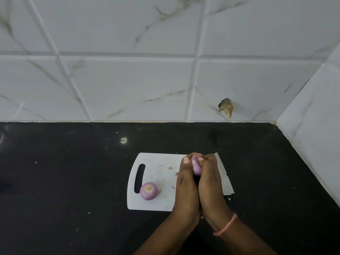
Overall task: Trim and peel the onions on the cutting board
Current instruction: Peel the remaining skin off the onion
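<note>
Both hands, left hand (185, 181) and right hand (209, 179), are gripping an onion (196, 167) above the cutting board (156, 172), apparently peeling it; stripping the remaining skin likely comes next.

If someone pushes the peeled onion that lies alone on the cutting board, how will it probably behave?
The peeled onion is round, so it would probably roll on the flat cutting board. Its bare skin looks smooth and glossy, so it may slip in the fingers. It looks firm, not floppy.
</note>
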Tool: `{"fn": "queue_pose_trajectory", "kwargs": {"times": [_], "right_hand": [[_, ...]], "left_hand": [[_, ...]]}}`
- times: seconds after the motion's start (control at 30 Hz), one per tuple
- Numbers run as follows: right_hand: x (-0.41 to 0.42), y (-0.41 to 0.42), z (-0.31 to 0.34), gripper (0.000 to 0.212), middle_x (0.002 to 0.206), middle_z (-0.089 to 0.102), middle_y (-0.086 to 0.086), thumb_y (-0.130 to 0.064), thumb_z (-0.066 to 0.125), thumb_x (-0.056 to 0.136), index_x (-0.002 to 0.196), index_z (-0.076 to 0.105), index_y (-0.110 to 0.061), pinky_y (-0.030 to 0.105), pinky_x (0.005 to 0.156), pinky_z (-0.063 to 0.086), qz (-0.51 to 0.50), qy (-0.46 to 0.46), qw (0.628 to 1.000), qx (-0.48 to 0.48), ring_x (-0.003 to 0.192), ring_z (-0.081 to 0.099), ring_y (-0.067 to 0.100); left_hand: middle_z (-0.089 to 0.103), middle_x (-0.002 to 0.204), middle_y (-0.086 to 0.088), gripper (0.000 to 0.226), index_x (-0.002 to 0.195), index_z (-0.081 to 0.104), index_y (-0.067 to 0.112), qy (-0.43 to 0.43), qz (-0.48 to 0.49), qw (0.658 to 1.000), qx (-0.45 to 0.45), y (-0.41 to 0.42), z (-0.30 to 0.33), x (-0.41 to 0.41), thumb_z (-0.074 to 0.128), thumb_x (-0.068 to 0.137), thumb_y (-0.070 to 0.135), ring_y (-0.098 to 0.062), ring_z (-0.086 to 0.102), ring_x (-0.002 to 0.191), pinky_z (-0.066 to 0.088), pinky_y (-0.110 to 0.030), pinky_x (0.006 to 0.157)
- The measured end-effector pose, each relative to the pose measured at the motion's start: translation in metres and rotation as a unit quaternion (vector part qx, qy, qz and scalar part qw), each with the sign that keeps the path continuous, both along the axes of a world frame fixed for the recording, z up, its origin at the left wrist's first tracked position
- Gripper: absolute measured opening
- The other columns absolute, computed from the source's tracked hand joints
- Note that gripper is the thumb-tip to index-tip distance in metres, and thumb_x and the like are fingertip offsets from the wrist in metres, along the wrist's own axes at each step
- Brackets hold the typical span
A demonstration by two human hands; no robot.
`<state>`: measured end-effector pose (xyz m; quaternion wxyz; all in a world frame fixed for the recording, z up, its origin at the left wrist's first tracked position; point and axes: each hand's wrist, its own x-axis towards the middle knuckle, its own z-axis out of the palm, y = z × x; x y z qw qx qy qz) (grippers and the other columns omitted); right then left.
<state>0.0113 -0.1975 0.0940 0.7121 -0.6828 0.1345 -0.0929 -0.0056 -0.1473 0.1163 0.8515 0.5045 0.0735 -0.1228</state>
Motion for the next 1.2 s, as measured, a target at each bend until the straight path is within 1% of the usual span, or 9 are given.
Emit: {"fn": "queue_pose_trajectory", "kwargs": {"times": [0.17, 0.3, 0.5, 0.6, 0.77, 0.9, 1.03, 1.1, 1.2], "right_hand": [[0.001, -0.002, 0.006, 0.026, 0.078, 0.067, 0.004, -0.024, 0.044, 0.099, 0.085, 0.064, -0.014, 0.036, 0.074, 0.056, -0.021, 0.031, 0.998, 0.057, 0.081, 0.067, 0.022], [0.005, -0.009, 0.011, 0.023, 0.091, 0.067, 0.009, -0.023, 0.044, 0.1, 0.098, 0.064, -0.011, 0.03, 0.075, 0.058, 0.015, 0.07, 0.991, 0.114, 0.09, 0.068, 0.018], [0.003, -0.032, 0.017, 0.028, 0.113, 0.068, 0.014, -0.026, 0.051, 0.095, 0.115, 0.061, -0.009, 0.042, 0.092, 0.052, 0.097, 0.037, 0.978, 0.178, 0.108, 0.065, 0.029], [0.002, -0.033, 0.013, 0.047, 0.116, 0.067, 0.008, -0.039, 0.062, 0.078, 0.119, 0.058, -0.015, 0.041, 0.095, 0.052, 0.134, 0.02, 0.986, 0.094, 0.11, 0.064, 0.023], [-0.004, -0.032, 0.017, 0.03, 0.1, 0.067, -0.011, -0.039, 0.058, 0.087, 0.109, 0.052, -0.02, 0.017, 0.079, 0.052, 0.155, -0.028, 0.987, -0.033, 0.098, 0.066, 0.003], [-0.001, -0.023, 0.014, 0.02, 0.076, 0.061, -0.009, -0.032, 0.054, 0.096, 0.089, 0.046, -0.015, 0.023, 0.064, 0.051, 0.071, -0.042, 0.99, -0.115, 0.072, 0.062, 0.006], [0.012, -0.02, 0.019, 0.031, 0.071, 0.056, 0.001, -0.031, 0.051, 0.098, 0.08, 0.05, -0.007, 0.035, 0.067, 0.047, -0.003, 0.041, 0.998, -0.044, 0.069, 0.055, 0.015], [0.016, -0.027, 0.024, 0.037, 0.085, 0.067, 0.007, -0.043, 0.047, 0.098, 0.092, 0.06, -0.008, 0.036, 0.076, 0.054, 0.036, 0.1, 0.994, 0.022, 0.08, 0.066, 0.02], [0.007, -0.033, 0.03, 0.054, 0.097, 0.068, 0.005, -0.066, 0.05, 0.084, 0.104, 0.058, -0.016, 0.03, 0.078, 0.054, 0.157, 0.086, 0.984, -0.01, 0.09, 0.067, 0.013]], "left_hand": [[0.073, 0.108, -0.01, 0.055, 0.118, 0.065, 0.011, -0.029, 0.029, 0.998, 0.044, -0.003, -0.008, -0.002, 0.034, 0.097, 0.051, -0.023, 0.068, 0.11, 0.052, -0.044, 0.102], [0.07, 0.12, -0.009, 0.051, 0.126, 0.061, 0.017, -0.041, 0.027, 0.998, 0.036, 0.0, -0.015, 0.001, 0.032, 0.099, 0.049, -0.024, 0.065, 0.117, 0.048, -0.048, 0.106], [0.066, 0.117, -0.018, 0.043, 0.128, 0.058, 0.009, 0.065, 0.03, 0.991, -0.115, 0.011, -0.013, 0.02, 0.048, 0.098, 0.038, -0.023, 0.068, 0.103, 0.054, -0.035, 0.091], [0.065, 0.122, -0.025, 0.047, 0.131, 0.058, -0.002, 0.125, 0.01, 0.978, -0.167, 0.016, -0.009, 0.023, 0.045, 0.103, 0.033, -0.028, 0.067, 0.108, 0.054, -0.035, 0.096], [0.063, 0.128, -0.025, 0.051, 0.135, 0.054, -0.002, 0.197, 0.015, 0.948, -0.248, 0.014, -0.005, 0.026, 0.044, 0.103, 0.036, -0.034, 0.059, 0.125, 0.042, -0.043, 0.112], [0.067, 0.122, -0.025, 0.054, 0.129, 0.06, -0.001, 0.183, -0.002, 0.968, -0.173, 0.007, -0.009, 0.023, 0.044, 0.103, 0.043, -0.032, 0.065, 0.118, 0.043, -0.047, 0.112], [0.071, 0.117, -0.018, 0.048, 0.126, 0.063, 0.005, 0.165, 0.001, 0.977, -0.134, 0.003, -0.004, 0.016, 0.041, 0.104, 0.042, -0.026, 0.068, 0.113, 0.045, -0.044, 0.11], [0.071, 0.118, -0.017, 0.049, 0.127, 0.062, 0.006, 0.157, -0.002, 0.977, -0.147, 0.003, -0.002, 0.016, 0.04, 0.104, 0.043, -0.026, 0.068, 0.113, 0.046, -0.042, 0.108], [0.07, 0.119, -0.02, 0.052, 0.125, 0.063, 0.004, 0.157, 0.008, 0.975, -0.158, 0.009, -0.008, 0.023, 0.038, 0.104, 0.045, -0.029, 0.066, 0.115, 0.048, -0.042, 0.104]]}}
